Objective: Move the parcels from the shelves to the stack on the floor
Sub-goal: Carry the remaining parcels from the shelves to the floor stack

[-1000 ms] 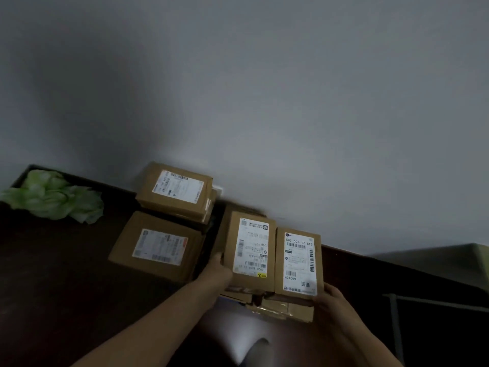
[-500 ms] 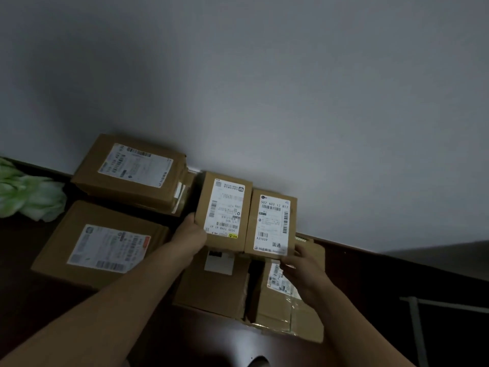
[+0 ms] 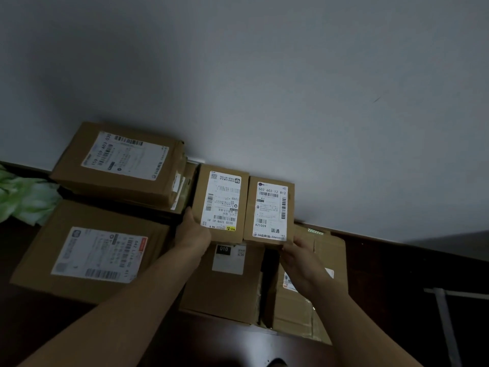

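Together, two small parcels were held side by side over the stack on the floor, their long edges touching. The left parcel [image 3: 221,205] bore a label turned upside down to the camera, and the right parcel [image 3: 268,210] bore one headed 502 602-12 812. The left hand [image 3: 191,234] was wrapped round the near left corner of the left parcel, most of its fingers hidden beneath. The right hand [image 3: 301,260] was closed on the near right corner of the right parcel, its fingertips concealed under the carton. Whether the pair was resting on the cartons below or was held clear of them could not be told.

Beneath them a carton marked 010 [image 3: 225,284] was partly covered, and beside it a taped carton [image 3: 304,313] had its label largely masked by the right hand. To the left, a large carton [image 3: 87,252] was set on the dark floor [image 3: 397,274], and a rear carton [image 3: 119,160] was stacked against the grey wall [image 3: 264,75]. Crumpled green material [image 3: 23,200] was cut off by the left edge, its nature unclear in the dim light. A white frame [image 3: 444,313] was cropped at the right edge.
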